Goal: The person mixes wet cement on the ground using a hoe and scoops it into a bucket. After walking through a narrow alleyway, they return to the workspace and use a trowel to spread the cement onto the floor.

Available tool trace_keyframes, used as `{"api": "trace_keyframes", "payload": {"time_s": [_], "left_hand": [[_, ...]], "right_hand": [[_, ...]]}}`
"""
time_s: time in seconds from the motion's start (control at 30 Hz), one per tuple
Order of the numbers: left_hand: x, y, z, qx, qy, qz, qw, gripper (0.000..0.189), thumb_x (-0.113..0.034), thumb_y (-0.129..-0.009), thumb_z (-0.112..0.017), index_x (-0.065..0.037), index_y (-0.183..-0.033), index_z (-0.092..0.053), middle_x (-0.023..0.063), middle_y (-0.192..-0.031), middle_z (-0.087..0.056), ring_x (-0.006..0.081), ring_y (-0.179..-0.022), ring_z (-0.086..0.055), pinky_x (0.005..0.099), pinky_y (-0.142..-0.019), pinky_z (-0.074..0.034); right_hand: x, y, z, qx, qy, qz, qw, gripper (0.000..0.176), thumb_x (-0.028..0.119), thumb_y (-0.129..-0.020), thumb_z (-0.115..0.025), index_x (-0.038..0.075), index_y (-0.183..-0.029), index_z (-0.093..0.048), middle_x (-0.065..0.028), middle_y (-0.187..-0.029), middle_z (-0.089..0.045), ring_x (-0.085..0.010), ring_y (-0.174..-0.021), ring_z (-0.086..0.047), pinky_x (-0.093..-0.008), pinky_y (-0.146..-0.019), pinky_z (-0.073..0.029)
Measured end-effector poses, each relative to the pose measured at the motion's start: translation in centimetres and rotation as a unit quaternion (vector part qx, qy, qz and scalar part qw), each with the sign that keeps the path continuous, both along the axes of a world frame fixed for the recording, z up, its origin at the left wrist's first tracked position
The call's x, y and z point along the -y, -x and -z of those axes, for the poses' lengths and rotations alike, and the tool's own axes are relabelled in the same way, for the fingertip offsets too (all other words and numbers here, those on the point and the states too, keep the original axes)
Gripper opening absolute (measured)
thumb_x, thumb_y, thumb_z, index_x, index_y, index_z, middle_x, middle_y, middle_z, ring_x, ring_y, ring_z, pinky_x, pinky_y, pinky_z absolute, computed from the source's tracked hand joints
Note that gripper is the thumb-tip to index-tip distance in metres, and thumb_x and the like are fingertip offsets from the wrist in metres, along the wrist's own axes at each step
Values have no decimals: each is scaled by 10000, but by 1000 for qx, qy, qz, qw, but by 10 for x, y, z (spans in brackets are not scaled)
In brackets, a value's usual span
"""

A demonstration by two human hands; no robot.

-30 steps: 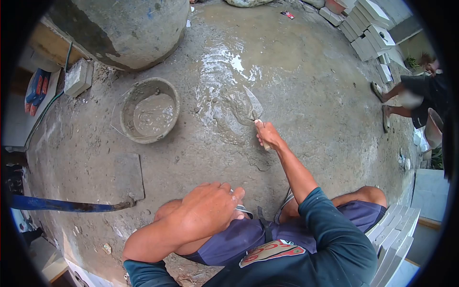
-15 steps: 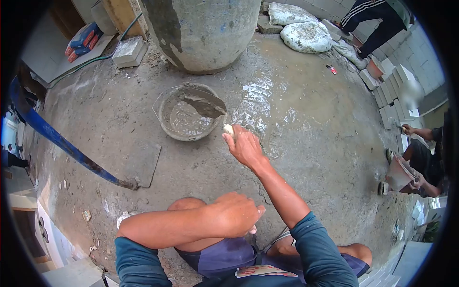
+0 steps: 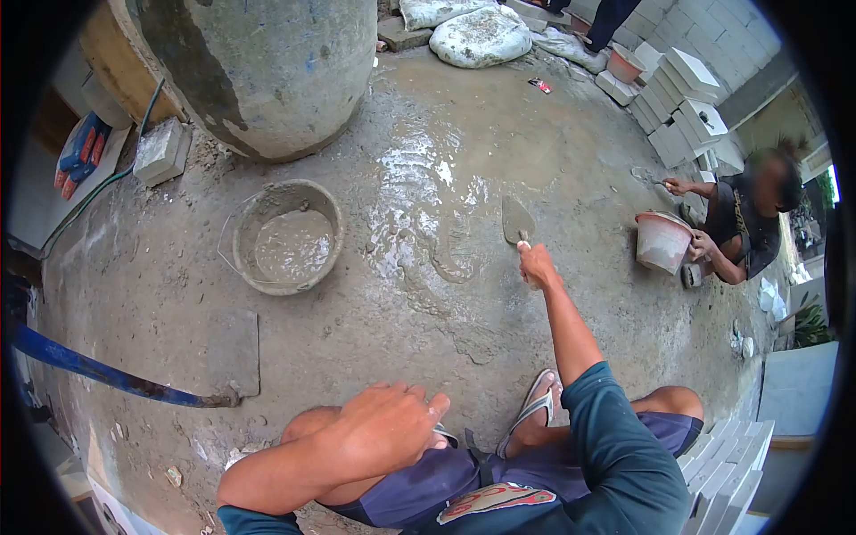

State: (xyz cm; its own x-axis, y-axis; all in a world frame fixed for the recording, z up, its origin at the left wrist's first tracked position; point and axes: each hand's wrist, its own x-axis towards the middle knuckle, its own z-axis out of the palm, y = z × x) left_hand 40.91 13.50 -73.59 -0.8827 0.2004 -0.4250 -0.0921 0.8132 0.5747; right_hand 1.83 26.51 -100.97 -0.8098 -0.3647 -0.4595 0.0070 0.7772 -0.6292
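Observation:
My right hand (image 3: pixel 537 266) is closed around the handle of a pointed trowel (image 3: pixel 516 219). Its grey blade points away from me, low over the wet cement floor (image 3: pixel 464 294), beside a smeared patch of mortar. Bent at the wrist in front of my knee, my left hand (image 3: pixel 388 426) has its fingers curled in, and nothing shows in it. To the left stands a bucket (image 3: pixel 234 234) with wet grey mortar (image 3: pixel 292 245) inside.
A large concrete cylinder (image 3: pixel 267 80) stands at the back left. A blue-handled tool (image 3: pixel 116 379) lies by a flat plate (image 3: pixel 234 348). On the right, a crouching person (image 3: pixel 744 209) holds a pail (image 3: pixel 662 242) and a trowel. White blocks (image 3: pixel 682 98) are stacked behind.
My right hand has swung the trowel from the bucket's rim out over the floor to the right. The mortar on its blade is gone. The view has turned right.

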Motion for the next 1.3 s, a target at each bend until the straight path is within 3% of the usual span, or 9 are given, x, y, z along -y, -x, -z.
{"api": "trace_keyframes", "payload": {"time_s": [0.03,0.23,0.3,0.7,0.9,0.97,1.03,1.1,1.3], "left_hand": [[-1,-3,2,-5,-3,-2,1000,384,-352,-902,-606,-21,-1085,-540,185,-902,-632,375,-897,-626,464,-788,-486],[2,6,7,-3,-4,8,1000,382,-351,-905,-603,-20,-1083,-536,185,-893,-630,375,-892,-628,465,-781,-489],[2,8,7,-17,-3,5,1000,381,-351,-906,-601,-19,-1083,-537,186,-889,-630,376,-888,-629,464,-776,-491],[-5,20,6,7,17,7,1000,395,-348,-879,-633,-8,-1069,-569,202,-879,-643,375,-847,-653,460,-740,-514],[-12,10,3,3,26,7,1000,409,-348,-862,-654,-2,-1069,-582,204,-864,-650,378,-841,-657,456,-732,-517],[-12,13,2,-10,17,0,1000,402,-342,-865,-652,0,-1066,-582,203,-861,-650,379,-831,-656,455,-728,-517],[-14,15,1,-13,29,7,999,402,-340,-867,-651,0,-1071,-580,202,-865,-648,376,-837,-654,454,-733,-514],[-14,21,-1,-22,42,23,999,402,-337,-869,-650,0,-1076,-577,202,-868,-646,373,-844,-652,453,-739,-511],[-16,7,-6,-69,59,-14,996,380,-342,-876,-642,-13,-1050,-562,181,-874,-638,357,-872,-643,439,-756,-499]], "right_hand": [[2,3,1,20,0,-6,1000,529,414,-972,-505,-27,-680,-518,-94,-574,-537,-201,-431,-513,-387,-411,-417],[43,-18,-16,-11,-29,-176,984,532,409,-977,-474,-4,-643,-487,-82,-552,-520,-197,-448,-518,-382,-433,-418],[42,-14,-19,57,-9,-218,974,550,423,-983,-454,1,-631,-488,-75,-548,-512,-190,-454,-519,-378,-436,-420],[60,-143,3,223,52,-203,952,447,411,-985,-482,-10,-845,-534,-61,-662,-531,-148,-487,-498,-321,-425,-433],[76,-143,-92,193,110,-241,945,438,431,-972,-509,6,-872,-536,-57,-689,-547,-115,-507,-520,-297,-414,-430],[96,-154,-132,99,114,-313,938,439,418,-958,-538,-14,-878,-545,-123,-703,-599,-196,-533,-590,-352,-470,-471],[117,-176,-153,-125,185,-392,893,423,382,-945,-558,-41,-923,-554,-237,-756,-640,-360,-678,-660,-454,-601,-506],[141,-202,-150,-207,164,-413,872,402,351,-938,-557,-49,-981,-557,-305,-840,-638,-479,-838,-625,-524,-734,-486],[150,-178,-132,-155,140,-360,909,452,390,-953,-518,-57,-998,-569,-325,-901,-633,-481,-936,-609,-552,-803,-454]]}}
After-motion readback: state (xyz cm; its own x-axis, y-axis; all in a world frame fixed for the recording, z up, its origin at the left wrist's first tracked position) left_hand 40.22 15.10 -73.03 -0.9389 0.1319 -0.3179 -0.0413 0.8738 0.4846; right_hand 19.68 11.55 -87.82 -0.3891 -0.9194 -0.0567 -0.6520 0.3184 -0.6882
